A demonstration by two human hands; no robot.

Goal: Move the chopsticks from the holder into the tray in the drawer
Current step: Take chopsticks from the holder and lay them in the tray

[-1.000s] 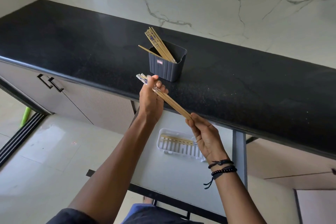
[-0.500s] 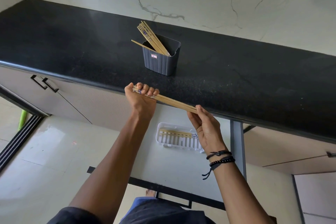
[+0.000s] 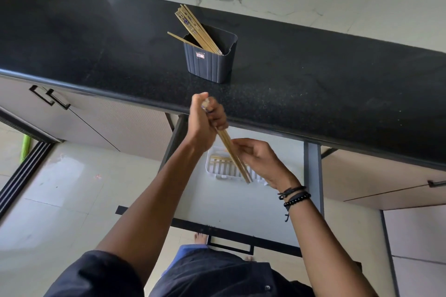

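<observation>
A dark ribbed holder (image 3: 209, 60) stands on the black counter with several wooden chopsticks (image 3: 193, 26) leaning out to the left. My left hand (image 3: 205, 120) is shut on the top end of a bundle of chopsticks (image 3: 231, 154), which slants steeply down with its tips over the white slotted tray (image 3: 217, 170) in the open drawer. My right hand (image 3: 260, 159) touches the lower part of the bundle with curled fingers. A few chopsticks lie in the tray's far side.
The black counter (image 3: 313, 84) runs across the view with its front edge just above my hands. The pale open drawer (image 3: 241, 202) has a dark front rail near my body. Closed cabinet doors with black handles (image 3: 49, 99) sit at left. Tiled floor lies below.
The bundle has swung from nearly level to steeply tilted, tips down over the tray. My right hand slid lower along it and my left hand turned above it.
</observation>
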